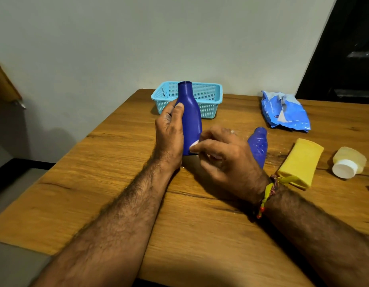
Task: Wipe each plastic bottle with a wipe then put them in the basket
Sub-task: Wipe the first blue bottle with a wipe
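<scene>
At table centre, a blue bottle (189,119) is held upright by the left hand (169,133), thumb and fingers curled round its side; its mouth is uncapped. A white wipe (194,145), mostly hidden, is pinched in the right hand (223,156) and pressed vs. the bottle's lower side. Step in hand, as judged: wiping bottle no. 1, w/ the lower body being covered. The basket (212,94), just behind the bottle, holds nothing that can be seen. Three more are left lying on the table (96,183) at right: a 2nd blue bottle (259,146) just behind the right hand, a yellow one (301,160), and a clear one w/ white cap (348,161). The wipe pack (285,110) lies near the back edge. Next, prob.: the bottle is to be turned in the left grip so unwiped sides are reached, then lifted over the rim and set in the basket. The grip must be kept firm, as damp plastic may slip.
</scene>
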